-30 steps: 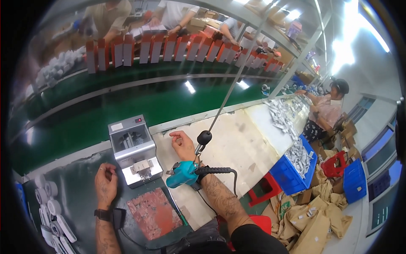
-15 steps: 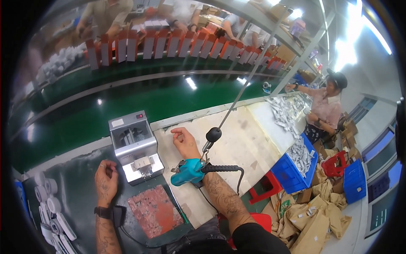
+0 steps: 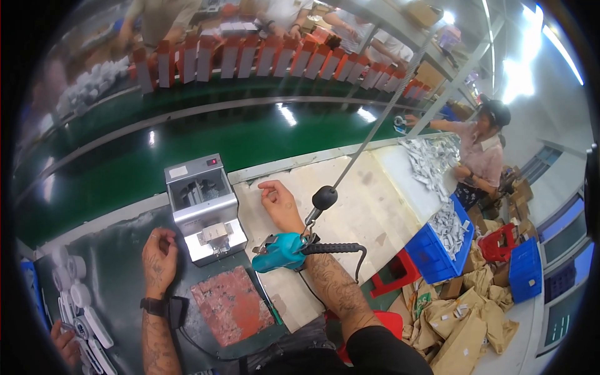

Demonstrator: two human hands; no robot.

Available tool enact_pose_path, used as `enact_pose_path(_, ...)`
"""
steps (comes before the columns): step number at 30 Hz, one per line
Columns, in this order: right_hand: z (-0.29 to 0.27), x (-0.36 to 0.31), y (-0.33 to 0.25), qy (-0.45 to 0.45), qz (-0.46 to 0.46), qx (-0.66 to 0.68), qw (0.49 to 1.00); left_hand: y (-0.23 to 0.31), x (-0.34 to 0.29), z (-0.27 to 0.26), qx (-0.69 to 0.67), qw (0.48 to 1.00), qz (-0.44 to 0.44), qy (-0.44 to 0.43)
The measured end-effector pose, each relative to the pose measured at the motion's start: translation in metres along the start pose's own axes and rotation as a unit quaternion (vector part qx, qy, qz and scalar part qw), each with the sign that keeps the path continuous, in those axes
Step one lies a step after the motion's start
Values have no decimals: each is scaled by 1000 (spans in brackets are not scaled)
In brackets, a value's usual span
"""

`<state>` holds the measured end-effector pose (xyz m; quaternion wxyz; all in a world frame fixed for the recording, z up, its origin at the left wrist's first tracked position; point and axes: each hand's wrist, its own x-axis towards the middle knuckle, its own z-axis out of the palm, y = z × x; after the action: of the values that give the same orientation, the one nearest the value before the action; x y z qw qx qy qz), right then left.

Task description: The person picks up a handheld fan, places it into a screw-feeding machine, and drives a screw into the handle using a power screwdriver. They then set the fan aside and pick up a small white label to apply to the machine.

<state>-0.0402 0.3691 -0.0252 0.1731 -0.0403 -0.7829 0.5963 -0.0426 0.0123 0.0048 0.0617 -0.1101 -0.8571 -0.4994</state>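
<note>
My left hand (image 3: 160, 259) rests on the dark green bench mat (image 3: 119, 256), fingers loosely bent, with nothing visible in it. Beside it stands a silver screw feeder (image 3: 203, 206) with a small red display. On the other side of the feeder, my right hand (image 3: 282, 205) lies on a beige board (image 3: 356, 187), its fingers slightly curled and holding nothing visible. A teal electric screwdriver (image 3: 279, 251) hangs from a cable over my right forearm, hiding part of my wrist. A mottled red slab (image 3: 232, 305) lies between my forearms, a thin green-handled tool (image 3: 275, 314) beside it.
White plastic parts with round ends (image 3: 81, 297) lie at the left, where another person's hand (image 3: 65, 345) reaches in. Ahead runs a green conveyor (image 3: 219, 134) with upright orange-and-white boxes (image 3: 228, 59) beyond. Blue bins (image 3: 431, 256), paper bags (image 3: 459, 325) and a co-worker (image 3: 484, 147) are at right.
Another person's hand has come in at the lower left by the white parts. The co-worker at right now reaches out over the conveyor edge. My hands stay nearly still as the view shifts slightly.
</note>
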Motion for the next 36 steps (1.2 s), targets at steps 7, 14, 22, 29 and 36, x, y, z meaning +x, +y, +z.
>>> enact_pose_path(7, -8, 4, 21, 1, -61, -21, 998, 1, 2, 5, 4, 1000, 21, 3)
enact_pose_path(14, 1, 2, 17, 3, -30, 26, 999, -2, 2, -1, 6, 1000, 14, -3)
enact_pose_path(22, 1, 5, 21, 26, -30, -31, 999, -3, 3, -1, 12, 1000, 21, -8)
enact_pose_path(29, 1, 7, 23, 26, -16, -28, 999, -8, 4, 3, -3, 999, 37, 5)
enact_pose_path(36, 2, 6, 24, 31, -20, -24, 999, -2, 3, 1, -2, 1000, 28, 4)
